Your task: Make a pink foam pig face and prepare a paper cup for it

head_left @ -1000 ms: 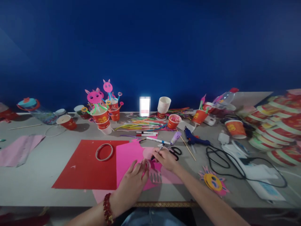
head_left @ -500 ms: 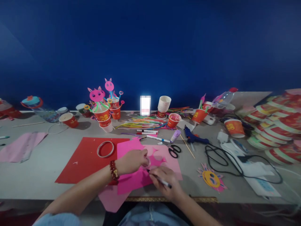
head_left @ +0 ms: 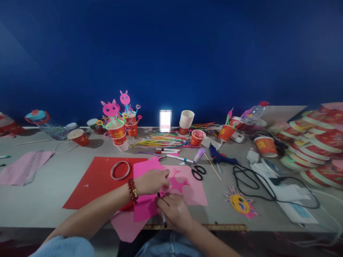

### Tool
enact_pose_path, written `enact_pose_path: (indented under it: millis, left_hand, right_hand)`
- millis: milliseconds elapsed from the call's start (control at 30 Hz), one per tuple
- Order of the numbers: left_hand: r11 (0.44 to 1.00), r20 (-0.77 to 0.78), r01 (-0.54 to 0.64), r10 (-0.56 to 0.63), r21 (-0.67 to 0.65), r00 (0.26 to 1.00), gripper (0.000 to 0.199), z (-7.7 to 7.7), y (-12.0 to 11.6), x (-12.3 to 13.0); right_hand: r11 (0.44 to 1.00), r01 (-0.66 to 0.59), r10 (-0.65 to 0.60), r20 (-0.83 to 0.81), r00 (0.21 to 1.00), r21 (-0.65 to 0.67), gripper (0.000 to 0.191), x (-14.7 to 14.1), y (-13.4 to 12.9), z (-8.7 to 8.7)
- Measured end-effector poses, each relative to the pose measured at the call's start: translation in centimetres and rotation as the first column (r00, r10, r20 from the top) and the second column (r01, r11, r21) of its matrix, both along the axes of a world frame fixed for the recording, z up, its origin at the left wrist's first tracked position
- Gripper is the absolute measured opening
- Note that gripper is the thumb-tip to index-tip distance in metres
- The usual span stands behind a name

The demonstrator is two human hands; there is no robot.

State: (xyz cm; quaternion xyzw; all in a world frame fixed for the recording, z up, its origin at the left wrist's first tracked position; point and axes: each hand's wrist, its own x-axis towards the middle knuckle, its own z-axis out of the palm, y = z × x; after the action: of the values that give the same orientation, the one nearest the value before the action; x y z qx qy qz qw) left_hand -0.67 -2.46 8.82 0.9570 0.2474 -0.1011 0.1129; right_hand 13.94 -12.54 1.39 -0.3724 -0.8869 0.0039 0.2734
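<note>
My right hand (head_left: pixel 174 210) grips a marker pen (head_left: pixel 163 218) with a white barrel and dark ends. Its tip is against the bright pink paper (head_left: pixel 144 207), close beside my left fingers. My left hand (head_left: pixel 154 182) is closed, pressing down on a small round thing with a pale edge, mostly covered by the fingers. Bright pink cut-out scraps (head_left: pixel 178 184) lie just right of that hand, over a light pink sheet (head_left: pixel 197 192). Under the left forearm spreads red paper (head_left: pixel 93 178), and a ring-shaped roll (head_left: pixel 120 170) rests on it.
Black-handled scissors (head_left: pixel 197 172), markers (head_left: pixel 180 158) and a purple glue bottle (head_left: pixel 199 155) lie beyond the papers. A blue glue gun (head_left: pixel 221 156) with a black cord sits to the right. Decorated paper cups (head_left: pixel 115 132) stand at the back, and stacked red bowls (head_left: pixel 324 142) at far right.
My right hand has shifted left and nearer to me, and the pen has swung from slanting right to nearly upright in view. My left hand has barely moved.
</note>
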Motion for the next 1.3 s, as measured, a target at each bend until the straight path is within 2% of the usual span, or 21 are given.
enact_pose_path:
  millis: [200, 367, 500, 667, 733, 800, 900, 967, 1067, 1167, 1300]
  left_hand:
    - [1.0, -0.005, -0.005, 0.005, 0.003, 1.0, 0.018, 0.0, -0.2, 0.0]
    - [1.0, 0.017, -0.016, 0.016, 0.004, 1.0, 0.018, 0.0, -0.2, -0.1]
    - [1.0, 0.037, -0.011, 0.011, 0.005, 0.999, 0.019, -0.1, -0.3, -0.2]
    - [0.999, 0.053, -0.043, 0.043, -0.013, 0.998, 0.02, -0.1, -0.7, -0.3]
    - [0.998, 0.05, -0.059, 0.06, -0.006, 0.997, 0.02, 0.0, -1.1, -0.3]
    - [0.997, 0.053, -0.07, 0.069, 0.032, 0.996, 0.017, 0.1, -1.8, -0.3]
    - [0.988, 0.077, -0.092, 0.083, 0.124, 0.994, 0.019, -0.4, -3.4, -0.3]
    - [0.974, 0.087, -0.111, 0.096, 0.199, 0.992, 0.027, -1.3, -4.5, -0.2]
    - [0.926, 0.073, -0.137, 0.119, 0.351, 0.99, 0.038, -3.5, -6.1, 0.1]
    - [0.86, 0.082, -0.166, 0.144, 0.483, 0.986, 0.046, -5.5, -7.3, 0.5]
    - [0.78, 0.078, -0.195, 0.186, 0.595, 0.98, 0.049, -6.7, -8.5, 0.9]
  right_hand:
    - [0.998, 0.068, -0.069, 0.094, 0.993, 0.01, 0.028, -0.6, 0.4, -0.6]
    - [0.994, 0.094, -0.087, 0.121, 0.989, -0.06, 0.023, -0.7, -0.1, -0.5]
    - [0.991, 0.094, -0.09, 0.039, 0.995, -0.1, 0.01, -0.1, -1.0, -0.5]
    - [0.972, -0.003, -0.048, -0.213, 0.976, -0.235, 0.019, 2.3, -1.2, 0.6]
    - [0.954, 0.002, -0.108, -0.336, 0.936, -0.301, 0.02, 3.8, -0.9, 1.3]
    - [0.928, 0.073, -0.237, -0.427, 0.872, -0.365, 0.021, 5.3, -0.2, 1.9]
    - [0.873, 0.147, -0.39, -0.484, 0.783, -0.466, 0.019, 7.0, 1.3, 2.6]
    - [0.83, 0.12, -0.428, -0.484, 0.763, -0.545, 0.019, 7.5, 2.7, 2.9]
    - [0.788, 0.033, -0.386, -0.452, 0.805, -0.615, 0.019, 7.2, 5.1, 3.4]
    - [0.775, -0.045, -0.285, -0.412, 0.865, -0.631, 0.02, 5.7, 7.8, 4.2]
    - [0.76, -0.107, -0.099, -0.277, 0.956, -0.641, 0.017, 2.5, 11.0, 5.0]
